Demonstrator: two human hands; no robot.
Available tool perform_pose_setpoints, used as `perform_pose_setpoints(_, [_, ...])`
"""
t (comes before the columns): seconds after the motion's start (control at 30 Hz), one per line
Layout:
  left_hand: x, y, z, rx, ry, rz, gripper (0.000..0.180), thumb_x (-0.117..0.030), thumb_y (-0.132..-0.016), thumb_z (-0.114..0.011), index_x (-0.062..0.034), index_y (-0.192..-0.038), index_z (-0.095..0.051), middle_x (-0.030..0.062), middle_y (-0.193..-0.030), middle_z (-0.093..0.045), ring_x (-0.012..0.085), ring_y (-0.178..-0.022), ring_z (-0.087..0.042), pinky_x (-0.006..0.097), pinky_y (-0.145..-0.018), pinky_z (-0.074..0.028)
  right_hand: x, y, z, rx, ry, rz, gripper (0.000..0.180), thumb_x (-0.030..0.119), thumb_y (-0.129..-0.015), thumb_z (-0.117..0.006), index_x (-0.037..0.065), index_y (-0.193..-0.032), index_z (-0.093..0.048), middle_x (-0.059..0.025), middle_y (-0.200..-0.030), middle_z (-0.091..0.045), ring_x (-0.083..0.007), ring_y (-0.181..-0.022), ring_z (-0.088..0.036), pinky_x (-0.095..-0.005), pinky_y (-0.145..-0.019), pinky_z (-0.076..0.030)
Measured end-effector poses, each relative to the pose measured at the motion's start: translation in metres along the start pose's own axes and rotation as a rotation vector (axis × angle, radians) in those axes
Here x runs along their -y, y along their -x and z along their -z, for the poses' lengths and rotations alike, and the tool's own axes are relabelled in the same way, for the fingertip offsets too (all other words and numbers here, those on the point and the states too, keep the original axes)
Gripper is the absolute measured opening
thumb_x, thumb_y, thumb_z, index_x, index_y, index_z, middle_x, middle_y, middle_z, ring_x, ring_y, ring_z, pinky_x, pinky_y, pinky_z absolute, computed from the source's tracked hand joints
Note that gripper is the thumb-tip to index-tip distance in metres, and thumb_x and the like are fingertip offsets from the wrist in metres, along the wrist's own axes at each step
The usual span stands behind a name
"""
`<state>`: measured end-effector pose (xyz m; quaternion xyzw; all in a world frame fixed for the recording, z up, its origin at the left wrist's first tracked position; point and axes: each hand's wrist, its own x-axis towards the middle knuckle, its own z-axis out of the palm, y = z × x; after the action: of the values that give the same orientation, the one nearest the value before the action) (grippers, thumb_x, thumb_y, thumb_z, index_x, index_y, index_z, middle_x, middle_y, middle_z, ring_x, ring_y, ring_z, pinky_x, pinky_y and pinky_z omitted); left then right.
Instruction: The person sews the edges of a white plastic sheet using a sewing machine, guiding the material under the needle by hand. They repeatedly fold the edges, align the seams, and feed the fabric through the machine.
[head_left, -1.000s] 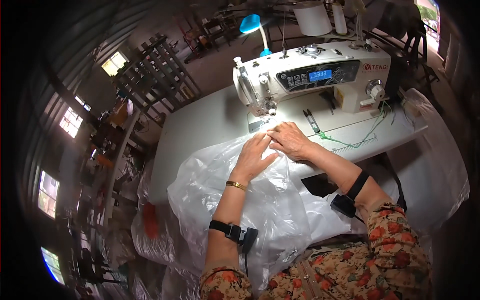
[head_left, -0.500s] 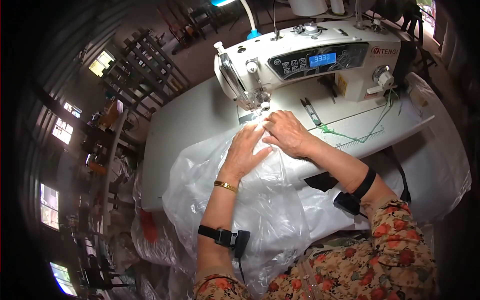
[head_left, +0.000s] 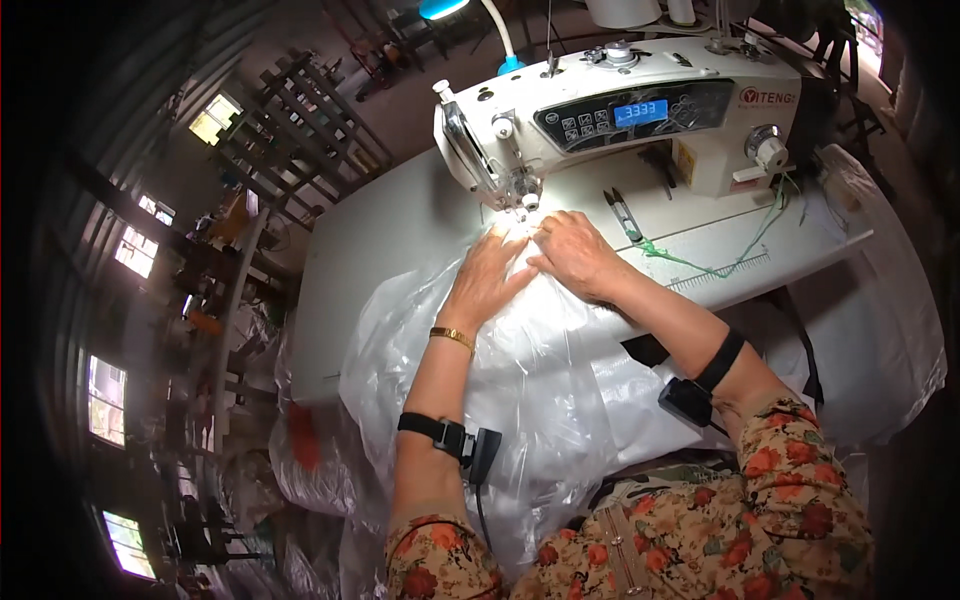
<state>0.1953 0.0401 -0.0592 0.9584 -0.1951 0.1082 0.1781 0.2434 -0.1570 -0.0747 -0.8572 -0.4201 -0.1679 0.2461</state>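
A clear, crinkled plastic sheet drapes from the white sewing machine over the table's near edge and my lap. My left hand lies flat on it, thumb spread, fingertips just short of the presser foot. On the other side, my right hand has its fingers bent down and pressed together on the sheet, close to the needle. Bright lamp glare washes out the fingertips and the spot under the needle, so the stitching there cannot be made out.
Right of my hands, thread snips lie on the table, beside green thread trailing from the machine. A blue-headed lamp stands behind. More clear plastic hangs at the right edge. Dark racks stand back left.
The view has shifted slightly. Both hands sit a little nearer the needle, and the plastic sheet has crept the same way. My fingers keep much the same pose.
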Motion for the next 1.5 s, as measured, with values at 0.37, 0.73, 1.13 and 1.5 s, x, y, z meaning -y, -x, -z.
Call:
perform_pose_setpoints(0.37, [-0.109,0.180,0.030,0.209,-0.117,0.330,0.082,-0.056,-0.084,-0.063,-0.0152,-0.150,-0.036,0.0205,-0.160,-0.018,0.0425,-0.148,-0.011,0.069,-0.111,-0.012,0.023,0.054,0.034,-0.312,-0.450,-0.022,0.020,0.018,-0.089,-0.065,-0.001,-0.095,-0.060,-0.0165,-0.092,-0.061,-0.0339,-0.084,-0.061,-0.0398,-0.074,-0.049])
perform_pose_setpoints(0.73, [-0.206,0.394,-0.010,0.589,0.004,0.539,0.051,-0.035,-0.084,-0.066,-0.0124,-0.128,-0.055,0.0126,-0.120,-0.061,0.0316,-0.109,-0.059,0.046,-0.089,-0.048,0.099,0.158,0.000,0.136,-0.445,0.229,0.037,0.033,-0.086,-0.070,0.003,-0.106,-0.060,-0.0114,-0.092,-0.061,-0.0271,-0.085,-0.059,-0.0404,-0.077,-0.047])
perform_pose_setpoints(1.13, [-0.179,0.595,0.022,1.047,-0.149,1.218,0.045,-0.043,-0.077,-0.074,-0.0131,-0.111,-0.071,0.0107,-0.095,-0.073,0.0256,-0.080,-0.072,0.042,-0.079,-0.054,0.099,0.159,-0.003,0.438,-0.221,0.489,0.025,0.029,-0.084,-0.071,0.007,-0.093,-0.063,-0.0072,-0.087,-0.062,-0.0258,-0.088,-0.059,-0.0388,-0.079,-0.045])
perform_pose_setpoints(1.5, [-0.192,0.284,0.054,-0.034,0.460,0.620,0.023,-0.007,-0.095,-0.055,0.0003,-0.114,-0.064,0.0178,-0.092,-0.069,0.0223,-0.081,-0.069,0.033,-0.072,-0.053,0.153,0.098,0.002,1.013,-0.313,0.342,0.031,0.033,-0.087,-0.069,0.005,-0.097,-0.066,-0.0117,-0.069,-0.068,-0.0340,-0.071,-0.067,-0.0427,-0.068,-0.051])
